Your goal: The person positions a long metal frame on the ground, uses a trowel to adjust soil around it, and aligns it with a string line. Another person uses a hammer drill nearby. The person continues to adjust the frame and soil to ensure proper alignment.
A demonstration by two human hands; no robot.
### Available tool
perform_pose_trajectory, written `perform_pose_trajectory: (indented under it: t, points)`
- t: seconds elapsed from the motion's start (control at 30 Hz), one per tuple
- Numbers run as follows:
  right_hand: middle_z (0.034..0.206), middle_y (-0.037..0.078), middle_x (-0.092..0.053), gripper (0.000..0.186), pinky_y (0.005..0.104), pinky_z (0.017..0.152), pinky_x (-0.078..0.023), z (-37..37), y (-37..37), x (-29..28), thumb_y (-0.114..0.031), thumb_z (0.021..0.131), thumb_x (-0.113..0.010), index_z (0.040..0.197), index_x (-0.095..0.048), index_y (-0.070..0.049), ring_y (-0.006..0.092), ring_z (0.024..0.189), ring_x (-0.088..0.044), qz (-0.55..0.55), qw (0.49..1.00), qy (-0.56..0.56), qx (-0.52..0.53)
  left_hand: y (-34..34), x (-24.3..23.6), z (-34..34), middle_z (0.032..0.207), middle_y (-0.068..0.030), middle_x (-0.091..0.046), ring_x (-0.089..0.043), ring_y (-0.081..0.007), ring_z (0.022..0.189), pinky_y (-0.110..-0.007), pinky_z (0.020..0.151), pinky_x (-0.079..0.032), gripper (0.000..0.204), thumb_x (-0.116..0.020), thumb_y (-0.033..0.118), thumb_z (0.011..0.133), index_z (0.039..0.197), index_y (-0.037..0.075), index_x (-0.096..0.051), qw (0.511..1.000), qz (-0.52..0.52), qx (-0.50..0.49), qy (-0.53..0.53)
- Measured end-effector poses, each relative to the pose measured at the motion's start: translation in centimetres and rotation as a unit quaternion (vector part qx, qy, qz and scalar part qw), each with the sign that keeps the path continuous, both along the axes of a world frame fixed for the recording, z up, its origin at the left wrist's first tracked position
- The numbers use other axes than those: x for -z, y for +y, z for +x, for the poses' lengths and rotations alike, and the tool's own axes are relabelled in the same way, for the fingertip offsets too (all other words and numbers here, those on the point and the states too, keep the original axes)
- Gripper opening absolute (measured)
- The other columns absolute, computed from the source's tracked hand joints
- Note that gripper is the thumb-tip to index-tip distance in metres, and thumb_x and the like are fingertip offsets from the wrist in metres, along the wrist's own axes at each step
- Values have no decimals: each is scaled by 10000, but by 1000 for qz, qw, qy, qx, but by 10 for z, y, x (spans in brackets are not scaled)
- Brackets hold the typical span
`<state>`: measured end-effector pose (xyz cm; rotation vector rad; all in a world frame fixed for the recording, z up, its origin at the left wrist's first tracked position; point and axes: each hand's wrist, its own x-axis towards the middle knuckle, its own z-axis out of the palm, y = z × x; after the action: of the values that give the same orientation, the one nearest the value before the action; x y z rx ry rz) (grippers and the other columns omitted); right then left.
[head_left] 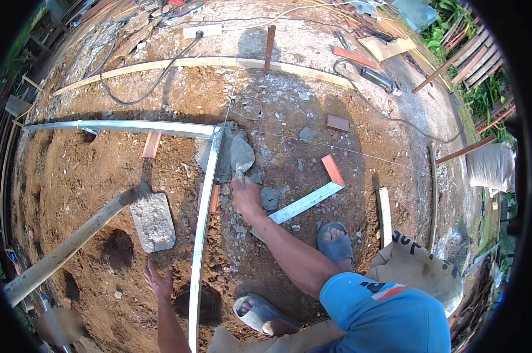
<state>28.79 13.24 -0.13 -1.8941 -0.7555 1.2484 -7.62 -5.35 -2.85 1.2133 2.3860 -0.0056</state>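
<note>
Frame edge [209,183] just L of trowel [242,155], open dirt [291,162] R; R hand [247,197] clamps hdl [239,175] (L hand [160,285] splayed, nr hoe [153,223]).

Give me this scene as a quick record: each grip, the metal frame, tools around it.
Right grip: closed on the trowel
Trowel blade: at gray mortar by the frame corner
Left grip: open, apparently empty, near the hoe
Metal frame: two bars meeting at a corner
Square: on the ground, right of the frame
Power tool: on the ground, upper right
</note>
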Motion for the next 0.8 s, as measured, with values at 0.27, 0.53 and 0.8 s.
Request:
perform_pose_trajectory:
  t: [0.27, 0.53, 0.8]
  points:
    - [1201, 338, -600, 547, 474, 953, -470, 61, -73, -68, -233, 982, -633, 1366, -437, 105, 456, 1121, -611, 344, 909, -227, -67, 0, 2, -8, 1614, -221, -284, -233, -428, 1492, -570, 1199, -214, 889, -760, 442, 837, 1567, 154, -340, 998, 69, 5, 5]
    - [1038, 220, -676, 315, 421, 877, -486, 98, -44, -57, -194, 975, -633, 1184, -550, 28, 340, 946, -652, 239, 909, -289, -182, -18, -30, -31, 1469, -210, -513, -428, -384, 1400, -494, 1172, -325, 726, -724, 403, 854, 1470, 98, -493, 980, 168, -104, -24]
    - [1005, 88, -648, 299, 343, 817, -485, 111, 13, -75, -170, 1000, -596, 1235, -569, 13, 181, 892, -603, 180, 842, -160, -483, -22, -80, -17, 1342, -252, -624, -609, -387, 1244, -432, 1076, -469, 644, -663, 409, 892, 1387, 7, -570, 944, 241, -217, -61]
